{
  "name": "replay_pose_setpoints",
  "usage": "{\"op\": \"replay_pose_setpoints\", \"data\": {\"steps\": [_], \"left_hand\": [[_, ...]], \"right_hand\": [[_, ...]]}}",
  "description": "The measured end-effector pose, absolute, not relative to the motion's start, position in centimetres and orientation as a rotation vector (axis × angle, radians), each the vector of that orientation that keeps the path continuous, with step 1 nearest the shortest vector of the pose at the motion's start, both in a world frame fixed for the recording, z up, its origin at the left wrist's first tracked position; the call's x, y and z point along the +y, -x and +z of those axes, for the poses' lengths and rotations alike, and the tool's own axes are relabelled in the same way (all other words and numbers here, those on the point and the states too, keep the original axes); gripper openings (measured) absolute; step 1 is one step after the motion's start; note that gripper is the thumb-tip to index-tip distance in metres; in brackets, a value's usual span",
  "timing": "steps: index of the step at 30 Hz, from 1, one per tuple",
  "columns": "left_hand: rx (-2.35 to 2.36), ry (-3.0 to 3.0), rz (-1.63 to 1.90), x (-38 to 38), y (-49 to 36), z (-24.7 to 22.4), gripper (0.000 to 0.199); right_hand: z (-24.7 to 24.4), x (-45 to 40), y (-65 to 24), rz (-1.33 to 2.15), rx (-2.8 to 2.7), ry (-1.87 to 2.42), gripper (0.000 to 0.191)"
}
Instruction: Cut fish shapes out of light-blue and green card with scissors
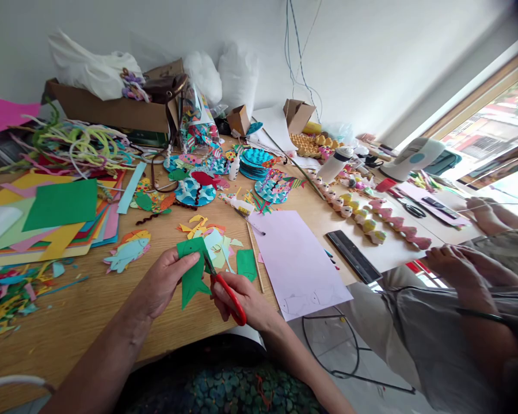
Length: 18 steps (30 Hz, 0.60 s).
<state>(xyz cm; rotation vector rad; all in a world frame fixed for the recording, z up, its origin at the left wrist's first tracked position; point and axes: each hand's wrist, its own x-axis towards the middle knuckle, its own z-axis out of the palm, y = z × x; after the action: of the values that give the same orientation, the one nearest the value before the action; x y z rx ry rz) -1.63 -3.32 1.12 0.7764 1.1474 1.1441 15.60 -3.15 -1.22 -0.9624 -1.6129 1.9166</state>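
My left hand (166,279) pinches a piece of green paper (193,279) between thumb and fingers, above the near edge of the table. The paper has a forked, tail-like lower end and a drawn outline. Fingers of my right hand (237,296) are through the handles of red-handled scissors (231,299). Their blades are at the right edge of the green paper. Behind lie yellow, pale blue and pale green paper scraps (213,238). A smaller green paper piece (246,264) rests just right of the scissors, beside a thin wooden stick (255,257).
A lilac sheet (302,259) with pencil drawings lies at right, near a black ruler (354,256). Paper fish (128,251), stacked coloured paper (60,204) and cut scraps (19,293) lie at left. Decorated blue plates (195,190) stand behind. Another person (453,310) sits at right.
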Motion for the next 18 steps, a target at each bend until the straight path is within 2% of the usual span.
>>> {"op": "replay_pose_setpoints", "data": {"steps": [7, 18], "left_hand": [[1.172, -0.759, 1.129, -3.35, 2.0, 1.92, 0.025], [1.212, -0.756, 1.152, -3.49, 1.67, 1.6, 0.019]], "right_hand": [[-0.84, -3.08, -15.75, 1.916, -1.633, 0.96, 0.052], [-0.47, -3.18, -15.15, 1.891, -1.677, 0.975, 0.046]]}}
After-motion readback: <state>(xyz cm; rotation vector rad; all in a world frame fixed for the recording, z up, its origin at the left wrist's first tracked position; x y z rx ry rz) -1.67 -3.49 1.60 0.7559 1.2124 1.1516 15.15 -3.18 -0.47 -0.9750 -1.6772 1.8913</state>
